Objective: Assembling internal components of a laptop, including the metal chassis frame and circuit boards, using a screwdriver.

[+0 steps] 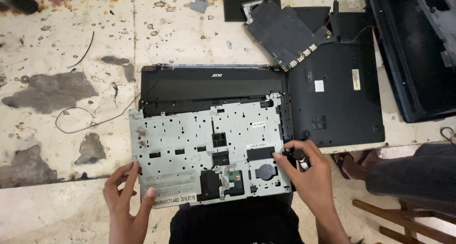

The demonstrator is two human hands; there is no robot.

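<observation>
A silver-grey metal laptop palmrest frame (190, 139), underside up and full of holes, lies over a black laptop lid (213, 85) on a worn white table. My left hand (126, 196) grips the frame's near left corner, thumb on top. At the frame's right edge sits my right hand (306, 170), its fingers pressing on the frame and on the black rim beside it.
A black laptop bottom cover (335, 97) lies right of the frame, with a dark circuit board (285, 32) partly on it. A black case (413, 54) fills the far right. Thin black wires (90, 118) trail at left. Another person's sandalled foot (354, 161) and trouser leg (418, 177) show lower right.
</observation>
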